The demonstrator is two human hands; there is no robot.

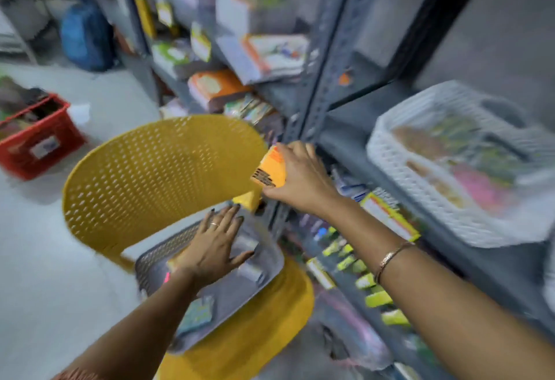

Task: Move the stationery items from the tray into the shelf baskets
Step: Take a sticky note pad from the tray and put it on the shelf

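A grey perforated tray (264, 262) lies on the seat of a yellow chair (156, 166). My left hand (214, 244) rests flat in the tray with fingers spread, over small packets; whether it grips one is unclear. A teal packet (196, 313) lies at the tray's near end. My right hand (300, 178) is shut on an orange box (270, 169) with a barcode, held above the tray next to the grey shelf post (318, 85). A white woven basket (426, 175) with mixed items stands on the shelf to the right. The view is motion-blurred.
The grey metal shelf unit carries stacks of notebooks (270, 55) higher up and rows of yellow-green items (366, 280) on the lower shelf. A red crate (39, 139) stands on the floor at left, a blue bag (85, 37) behind it.
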